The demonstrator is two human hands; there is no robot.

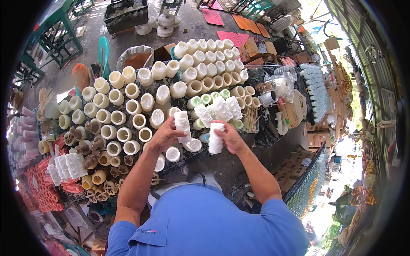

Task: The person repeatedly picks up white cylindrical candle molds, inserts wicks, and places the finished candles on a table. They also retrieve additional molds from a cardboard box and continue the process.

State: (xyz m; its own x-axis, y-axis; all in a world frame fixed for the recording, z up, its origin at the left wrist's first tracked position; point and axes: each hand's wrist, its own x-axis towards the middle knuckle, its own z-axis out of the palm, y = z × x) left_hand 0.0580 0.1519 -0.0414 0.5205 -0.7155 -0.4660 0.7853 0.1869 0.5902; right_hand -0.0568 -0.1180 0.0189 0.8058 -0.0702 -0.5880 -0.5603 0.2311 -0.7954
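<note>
My left hand (pixel 162 135) is closed around a white embossed cylinder (pixel 182 124) that looks like a pillar candle. In my right hand (pixel 231 137) is a similar white embossed cylinder (pixel 216 143), held upright with the fingers wrapped on its upper side. The two pieces are apart, both above the near edge of the table. Just beyond them, several more white embossed cylinders (pixel 222 109) lie side by side on top of pale green-lined cups (pixel 195 102). Rows of cream, hollow cylindrical moulds (pixel 133 107) spread to the left of my hands.
More cream moulds (pixel 204 62) stand in tight rows at the far side. White embossed cylinders (pixel 70 166) lie at the left by red lattice pieces (pixel 42 183). A bundle of thin sticks (pixel 251 118), a cardboard box (pixel 294 110) and a grey mug (pixel 268 99) sit at the right.
</note>
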